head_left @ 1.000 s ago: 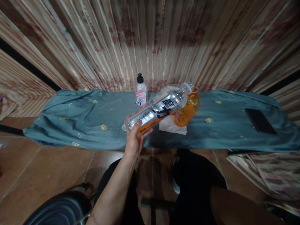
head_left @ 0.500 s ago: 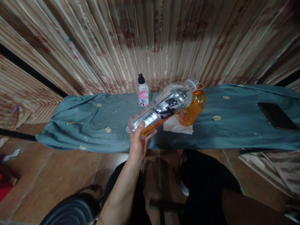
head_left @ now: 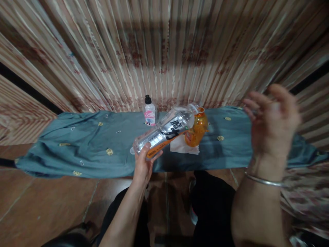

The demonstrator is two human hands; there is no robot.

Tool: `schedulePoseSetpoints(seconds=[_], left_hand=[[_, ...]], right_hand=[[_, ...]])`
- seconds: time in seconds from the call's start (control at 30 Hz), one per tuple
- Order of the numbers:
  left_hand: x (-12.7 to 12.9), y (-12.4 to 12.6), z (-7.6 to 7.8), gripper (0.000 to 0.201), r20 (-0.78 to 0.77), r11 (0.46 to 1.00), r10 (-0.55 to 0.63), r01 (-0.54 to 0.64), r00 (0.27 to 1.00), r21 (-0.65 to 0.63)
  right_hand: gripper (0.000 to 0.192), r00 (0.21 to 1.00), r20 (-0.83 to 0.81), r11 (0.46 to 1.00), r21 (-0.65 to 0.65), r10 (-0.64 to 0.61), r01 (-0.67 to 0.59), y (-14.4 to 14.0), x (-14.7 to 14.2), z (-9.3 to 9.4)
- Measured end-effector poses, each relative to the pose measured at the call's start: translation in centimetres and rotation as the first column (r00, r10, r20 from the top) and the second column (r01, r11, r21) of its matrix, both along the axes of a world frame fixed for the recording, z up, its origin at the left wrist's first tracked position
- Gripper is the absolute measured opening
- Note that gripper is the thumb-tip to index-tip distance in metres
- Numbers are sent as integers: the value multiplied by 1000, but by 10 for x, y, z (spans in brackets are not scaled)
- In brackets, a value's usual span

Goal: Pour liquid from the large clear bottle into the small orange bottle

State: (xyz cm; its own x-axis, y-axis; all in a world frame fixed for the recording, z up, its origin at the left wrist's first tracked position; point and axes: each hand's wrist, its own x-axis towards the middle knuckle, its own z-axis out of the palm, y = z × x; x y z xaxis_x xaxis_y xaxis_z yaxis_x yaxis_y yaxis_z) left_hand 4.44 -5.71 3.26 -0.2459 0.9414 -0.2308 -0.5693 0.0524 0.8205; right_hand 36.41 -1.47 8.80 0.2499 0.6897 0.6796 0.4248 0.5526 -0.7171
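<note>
Clear plastic is what the left hand (head_left: 144, 164) holds: a big clear bottle (head_left: 164, 132) with black writing and an orange strip, gripped near its bottom end. The bottle is tipped over on a slant, and its white cap end touches the mouth of an orange jar (head_left: 196, 130). So the tipping is under way, but I cannot tell if anything is running out. The clear bottle looks almost empty. The orange jar is see-through, and how full it is I cannot tell. It sits on a white tissue (head_left: 183, 146) on the bench (head_left: 84, 147), which has a blue-green cloth over it. The right hand (head_left: 271, 120) is up in the air, well apart from the bottle, fingers spread and holding nothing. A small bottle (head_left: 149, 110) with a black cap stands upright behind, near the curtain (head_left: 164, 51).
</note>
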Motion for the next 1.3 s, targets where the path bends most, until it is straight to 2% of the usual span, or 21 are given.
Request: schedulePoseSetpoints(seconds=[0.07,0.13,0.2,0.27,0.37,0.43,0.5,0.67,0.77,1.07,1.3], left_hand=[[0,0,-1,71,-5,1000,5,-5,1000,3],[-1,1,-1,68,-10,1000,4,-4,1000,4],[-1,1,-2,68,-9,1000,0,0,1000,1],[-1,1,-2,69,-4,1000,-6,6,1000,-3],[-1,1,-1,73,-1,1000,-13,13,1000,-3],[0,1,0,73,0,1000,-20,20,1000,-1],[0,1,1,73,2,1000,-22,22,1000,3],[-2,2,-1,72,4,1000,-1,1,1000,-1],[-4,2,-2,67,-2,1000,10,-10,1000,10],[-18,3,-2,66,-21,1000,12,-12,1000,13],[-27,0,2,67,-15,1000,1,-1,1000,28]], right_hand=[[89,995,-48,984,-154,83,-90,14,-2,-15],[110,988,-36,909,-388,149,-151,26,-8,-33],[120,978,-10,825,-535,207,-180,35,-15,-49],[119,958,-6,782,-577,285,-236,40,-25,-59],[104,913,-39,763,-536,405,-362,44,-39,-66],[97,907,-89,771,-497,411,-398,45,-47,-69],[91,922,-100,802,-466,374,-375,48,-52,-74],[79,978,39,896,-410,205,-172,51,-57,-83],[77,986,122,924,-377,111,-57,51,-60,-83],[87,983,150,907,-419,105,-33,47,-72,-75],[88,973,203,906,-422,111,-15,43,-80,-68]])
